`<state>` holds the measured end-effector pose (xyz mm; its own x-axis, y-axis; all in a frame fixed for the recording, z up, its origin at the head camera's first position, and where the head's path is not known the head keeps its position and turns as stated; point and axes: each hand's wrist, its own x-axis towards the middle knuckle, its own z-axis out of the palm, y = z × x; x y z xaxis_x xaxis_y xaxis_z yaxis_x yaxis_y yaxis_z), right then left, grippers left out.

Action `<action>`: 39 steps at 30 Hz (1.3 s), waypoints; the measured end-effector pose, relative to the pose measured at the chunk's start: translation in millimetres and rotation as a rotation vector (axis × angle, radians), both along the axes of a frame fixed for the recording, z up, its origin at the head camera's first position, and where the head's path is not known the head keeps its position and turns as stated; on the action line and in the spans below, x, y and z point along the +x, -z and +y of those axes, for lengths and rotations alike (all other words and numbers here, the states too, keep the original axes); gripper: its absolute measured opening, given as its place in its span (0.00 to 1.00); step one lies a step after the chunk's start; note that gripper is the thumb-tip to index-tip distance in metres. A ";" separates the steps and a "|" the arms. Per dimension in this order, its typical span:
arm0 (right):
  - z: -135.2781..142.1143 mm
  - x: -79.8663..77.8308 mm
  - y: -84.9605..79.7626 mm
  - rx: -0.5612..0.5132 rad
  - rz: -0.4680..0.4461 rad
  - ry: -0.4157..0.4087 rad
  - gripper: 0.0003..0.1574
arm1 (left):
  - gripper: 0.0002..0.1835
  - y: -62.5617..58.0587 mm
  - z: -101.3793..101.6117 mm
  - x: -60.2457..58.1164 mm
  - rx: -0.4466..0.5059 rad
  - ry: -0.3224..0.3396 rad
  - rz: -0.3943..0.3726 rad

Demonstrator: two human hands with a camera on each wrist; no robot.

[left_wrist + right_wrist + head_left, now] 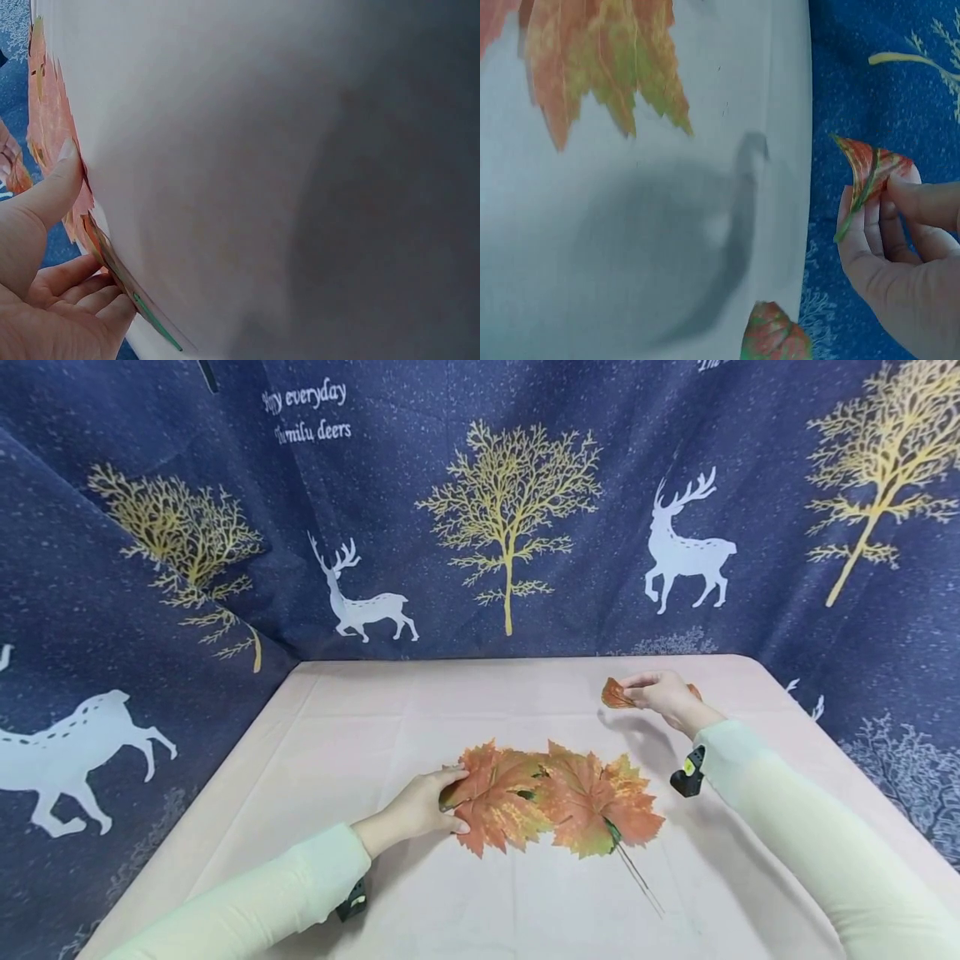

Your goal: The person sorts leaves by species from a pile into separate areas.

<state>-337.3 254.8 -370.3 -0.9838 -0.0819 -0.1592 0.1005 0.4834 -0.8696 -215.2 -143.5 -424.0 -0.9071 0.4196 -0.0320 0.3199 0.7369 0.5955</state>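
Note:
Two sprays of artificial maple leaves, orange-red with yellow-green patches, lie side by side on the table: a left spray (487, 797) and a right spray (588, 802). My left hand (420, 803) grips the left spray at its outer end, thumb on the near side and fingers round the far side. The left wrist view shows its green stem (159, 322) running past the fingertips. Farther back, above the table, my right hand (663, 695) pinches a small red-orange leaf (870, 171) with a green stem between thumb and fingers.
Another small red-green leaf (775, 334) lies near the table's far edge, partly behind the right hand in the head view. Thin brown stems (637, 877) reach toward me from the right spray. A dark blue cloth (510, 527) with deer and trees hangs around the pale table (360, 710).

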 end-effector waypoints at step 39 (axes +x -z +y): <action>10.9 -17.1 38.1 0.044 0.018 0.303 0.21 | 0.44 -2.8 -0.5 2.5 -0.034 0.032 0.012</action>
